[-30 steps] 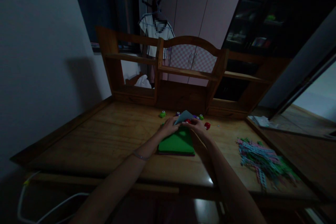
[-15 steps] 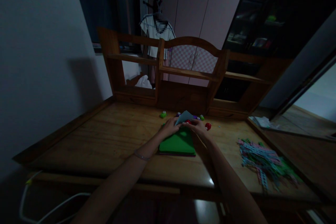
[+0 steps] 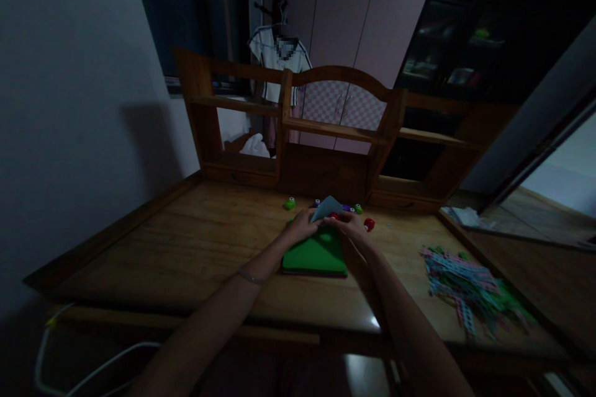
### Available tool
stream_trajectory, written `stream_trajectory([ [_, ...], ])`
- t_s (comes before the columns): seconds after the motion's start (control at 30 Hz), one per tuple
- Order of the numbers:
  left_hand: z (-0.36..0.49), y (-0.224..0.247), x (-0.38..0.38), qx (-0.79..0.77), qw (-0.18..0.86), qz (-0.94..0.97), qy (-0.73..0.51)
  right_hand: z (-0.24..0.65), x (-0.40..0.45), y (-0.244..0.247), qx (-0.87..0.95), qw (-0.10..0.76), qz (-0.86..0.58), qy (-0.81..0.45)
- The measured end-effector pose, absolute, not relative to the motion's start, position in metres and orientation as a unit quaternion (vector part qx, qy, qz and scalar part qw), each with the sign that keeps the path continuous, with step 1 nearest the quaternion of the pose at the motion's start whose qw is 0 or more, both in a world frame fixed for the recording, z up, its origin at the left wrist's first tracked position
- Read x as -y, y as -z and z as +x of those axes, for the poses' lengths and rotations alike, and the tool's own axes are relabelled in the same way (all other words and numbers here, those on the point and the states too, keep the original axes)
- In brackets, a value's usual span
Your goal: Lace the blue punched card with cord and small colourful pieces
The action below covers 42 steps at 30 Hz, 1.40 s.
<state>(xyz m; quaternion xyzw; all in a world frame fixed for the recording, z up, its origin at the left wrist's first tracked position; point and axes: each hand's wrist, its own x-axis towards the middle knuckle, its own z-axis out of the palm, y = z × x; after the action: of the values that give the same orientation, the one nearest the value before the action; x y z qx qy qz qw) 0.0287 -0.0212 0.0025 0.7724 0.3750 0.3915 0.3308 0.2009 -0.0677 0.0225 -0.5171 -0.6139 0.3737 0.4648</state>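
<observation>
A pale blue-grey sheet (image 3: pixel 328 206) stands tilted up between my hands, over a stack of green sheets (image 3: pixel 314 256) lying on the desk. Closed on the lower left edge of the pale sheet is my left hand (image 3: pixel 300 227). My right hand (image 3: pixel 351 226) has its fingers closed around a small red object (image 3: pixel 334 216), which looks like a craft punch and is mostly hidden. That red piece meets the sheet's right side. Just right of my right hand lies another small red object (image 3: pixel 369 224) with a white part.
A small green piece (image 3: pixel 290 203) with a white top, a purple one (image 3: pixel 317 203) and several similar ones stand behind my hands. Pink, blue and green perforated strips (image 3: pixel 470 285) lie heaped at right. A wooden shelf unit (image 3: pixel 326 167) lines the desk's back.
Hardly anything differs. Both hands, the pale sheet and the red piece hold the same positions.
</observation>
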Motion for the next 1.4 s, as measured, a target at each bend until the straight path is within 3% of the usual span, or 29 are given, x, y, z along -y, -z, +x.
stream_trajectory([
  [0.63, 0.032, 0.009, 0.011, -0.357, 0.268, 0.819, -0.36, 0.204, 0.053, -0.006, 0.589, 0.492, -0.545, -0.339],
  [0.87, 0.036, 0.006, 0.015, -0.412, 0.319, 0.779, -0.347, 0.204, 0.053, -0.009, 0.58, 0.498, -0.559, -0.321],
  [1.4, 0.033, 0.001, 0.014, -0.407, 0.311, 0.772, -0.376, 0.203, 0.058, -0.015, 0.588, 0.497, -0.517, -0.374],
])
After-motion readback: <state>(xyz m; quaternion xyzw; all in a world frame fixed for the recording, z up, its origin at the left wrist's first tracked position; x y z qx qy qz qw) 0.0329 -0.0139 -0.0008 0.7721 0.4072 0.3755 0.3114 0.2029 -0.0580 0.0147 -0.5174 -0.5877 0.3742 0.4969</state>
